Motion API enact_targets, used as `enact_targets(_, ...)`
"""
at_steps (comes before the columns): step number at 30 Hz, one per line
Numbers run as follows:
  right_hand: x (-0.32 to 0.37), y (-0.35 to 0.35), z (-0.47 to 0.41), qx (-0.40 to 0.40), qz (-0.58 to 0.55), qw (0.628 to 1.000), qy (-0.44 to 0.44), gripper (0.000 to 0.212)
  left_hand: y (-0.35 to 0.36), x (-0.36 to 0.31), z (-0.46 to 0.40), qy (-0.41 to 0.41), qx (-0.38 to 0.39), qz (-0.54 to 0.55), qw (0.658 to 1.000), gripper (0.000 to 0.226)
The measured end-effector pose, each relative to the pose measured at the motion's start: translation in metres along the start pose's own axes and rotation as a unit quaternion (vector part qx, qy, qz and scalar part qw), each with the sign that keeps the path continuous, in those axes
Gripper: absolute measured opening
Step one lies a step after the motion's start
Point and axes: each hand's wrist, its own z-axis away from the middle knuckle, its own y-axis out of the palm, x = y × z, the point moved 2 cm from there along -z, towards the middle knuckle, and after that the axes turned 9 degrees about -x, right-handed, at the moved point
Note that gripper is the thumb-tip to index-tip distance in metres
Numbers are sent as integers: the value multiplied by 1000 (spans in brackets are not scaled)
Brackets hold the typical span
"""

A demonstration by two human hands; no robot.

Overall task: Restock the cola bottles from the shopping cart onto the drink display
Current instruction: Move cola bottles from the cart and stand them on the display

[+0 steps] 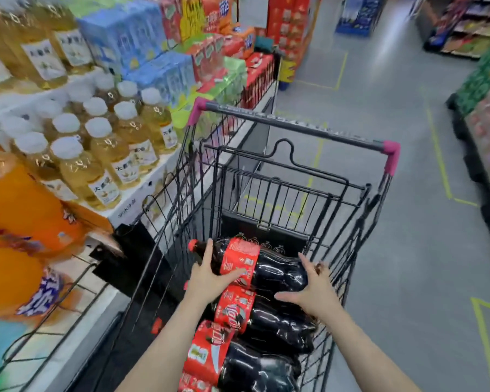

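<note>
A drink display [142, 190] stocked with yellow tea bottles [102, 154] and orange soda bottles [17, 210] lines the left of a grey supermarket aisle. Beside it stands a black wire shopping cart [289, 176] with pink handle ends, holding large cola bottles lying on their sides. Both hands clasp the top cola bottle [277, 267] inside the cart: the left hand [210, 274] curls around its neck end and red label, the right hand [313, 290] around its dark base.
</note>
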Motion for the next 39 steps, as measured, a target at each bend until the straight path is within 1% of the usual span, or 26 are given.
enact_targets(2,-8,7,-10,-6,0,1000,5,118,11,-3,-9,-12,-6,31,999,123)
enact_targets(5,-13,16,-20,-17,13,1000,9,120,21,-4,-18,-22,-33,105,994,126)
enact_targets(7,-14,19,-23,-29,33,999,7,117,24,0,-25,-30,-55,142,988,124)
enact_targets(10,-15,19,-26,-46,46,998,-3,111,28,3,-30,-49,-72,166,982,119)
enact_targets(12,-14,17,-25,-46,43,998,-5,109,26,-3,-24,-50,-83,176,980,117)
enact_targets(14,-10,12,-20,-47,35,998,-11,107,22,-9,-17,-43,-93,182,978,109)
enact_targets(19,10,4,17,-77,16,997,-25,104,-4,-15,1,11,-112,182,977,101)
enact_targets(22,28,-3,49,-111,2,993,-31,103,-28,-21,18,41,-112,202,972,91)
enact_targets(26,48,-6,94,-163,-26,986,-36,104,-61,-31,44,111,-112,231,960,84)
enact_targets(28,56,-5,116,-182,-39,982,-39,105,-78,-34,59,139,-118,233,955,87)
enact_targets(33,74,0,168,-211,-56,975,-46,107,-119,-31,101,180,-115,242,946,107)
enact_targets(39,85,10,242,-213,-71,971,-87,106,-159,1,167,190,-157,260,934,98)
